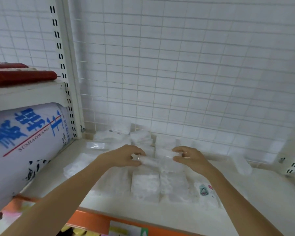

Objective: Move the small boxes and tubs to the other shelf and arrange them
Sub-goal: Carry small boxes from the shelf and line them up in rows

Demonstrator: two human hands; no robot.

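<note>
Both hands, left hand (124,156) and right hand (189,156), pinch one clear box (156,160) by its ends above white boxes (146,184) on the shelf (254,193).

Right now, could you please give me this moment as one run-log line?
left hand: grips clear plastic box | right hand: grips same box | place: above white packets on cream shelf | placement: not yet released

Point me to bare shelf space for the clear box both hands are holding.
Bare shelf lies right of the right hand, between the front packs and the right upright. A thinner strip runs along the front edge above the orange rail. The middle and back are crowded with white packs. The left hand and right hand grip the clear box.
</note>
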